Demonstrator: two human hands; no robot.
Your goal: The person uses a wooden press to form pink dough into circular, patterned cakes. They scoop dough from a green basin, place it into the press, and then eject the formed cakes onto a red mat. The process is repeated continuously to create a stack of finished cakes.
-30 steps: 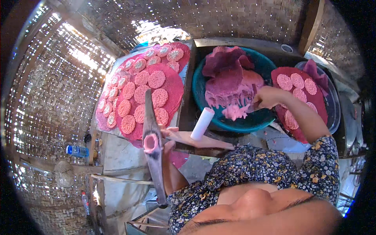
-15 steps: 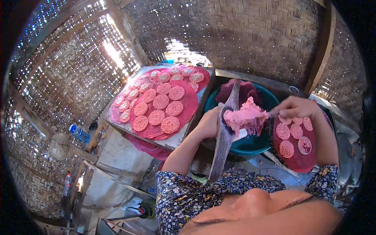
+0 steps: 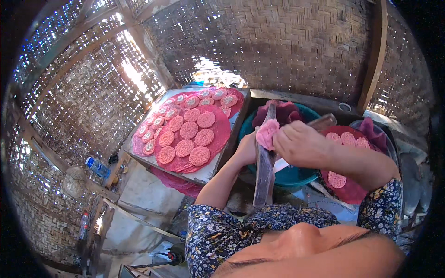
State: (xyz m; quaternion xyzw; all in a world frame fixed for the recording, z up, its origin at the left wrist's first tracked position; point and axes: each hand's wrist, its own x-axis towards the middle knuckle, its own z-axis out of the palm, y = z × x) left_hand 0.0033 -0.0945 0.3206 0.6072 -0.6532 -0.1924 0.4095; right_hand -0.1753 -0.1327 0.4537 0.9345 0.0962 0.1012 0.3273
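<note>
My left hand is closed around a long dark wooden bar that stands over a green basin. A lump of pink dough sits at the bar's middle, and my right hand is closed on it from the right. From behind my right hand juts a short wooden piece; whether I hold it is hidden. A white tube shows under the bar. To the right, partly beneath my right forearm, a dark pink round mat carries several pink lacy discs.
At left, a box-like stand holds pink mats covered with several pink discs, some pale-centred. Dark pink cloth-like material lies in the basin's far side. Woven bamboo walls close in behind. A water bottle is at far left.
My right hand has moved left from the right-hand mat onto the dough, which is now gathered into a compact lump. The wooden piece now shows behind that hand. My left hand keeps its grip.
</note>
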